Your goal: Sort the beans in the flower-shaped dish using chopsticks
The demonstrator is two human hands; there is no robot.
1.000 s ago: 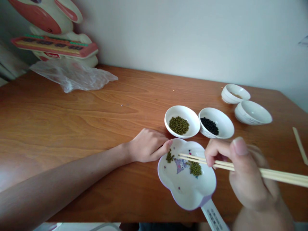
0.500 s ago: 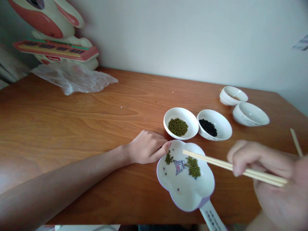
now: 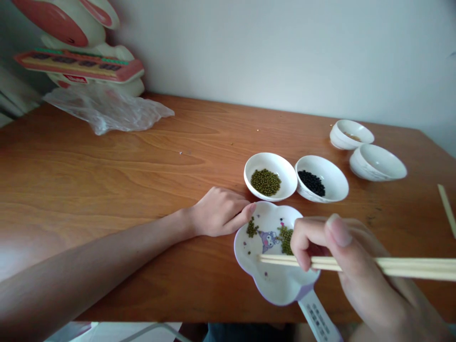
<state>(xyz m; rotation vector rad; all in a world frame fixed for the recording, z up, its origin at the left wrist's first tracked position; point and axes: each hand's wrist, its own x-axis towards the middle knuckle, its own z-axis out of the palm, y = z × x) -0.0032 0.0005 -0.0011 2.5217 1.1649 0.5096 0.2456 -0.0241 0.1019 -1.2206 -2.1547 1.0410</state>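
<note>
A white flower-shaped dish with a handle (image 3: pixel 274 287) has a purple rim and a cartoon print. Two clusters of green mung beans (image 3: pixel 286 240) lie in it, the larger partly covered by my right hand. My left hand (image 3: pixel 221 213) is closed at the dish's upper left rim, its thumb over the edge and the other fingers hidden beneath. Pinched in my right hand (image 3: pixel 359 266) is a pair of wooden chopsticks (image 3: pixel 416 268). Their tips hover over or touch the dish floor near a single bean; I cannot tell which.
Behind the dish stand a bowl of mung beans (image 3: pixel 289 190) and a bowl of black beans (image 3: pixel 337 186). Two more white bowls (image 3: pixel 377 164) are farther right, near another wooden stick (image 3: pixel 446 209). A plastic bag (image 3: pixel 117 114) lies before a rabbit-shaped toy keyboard (image 3: pixel 81 66).
My right hand has come left over the dish, and the chopstick tips have moved down and left from above the beans. The view has tilted slightly; my left hand stays at the rim.
</note>
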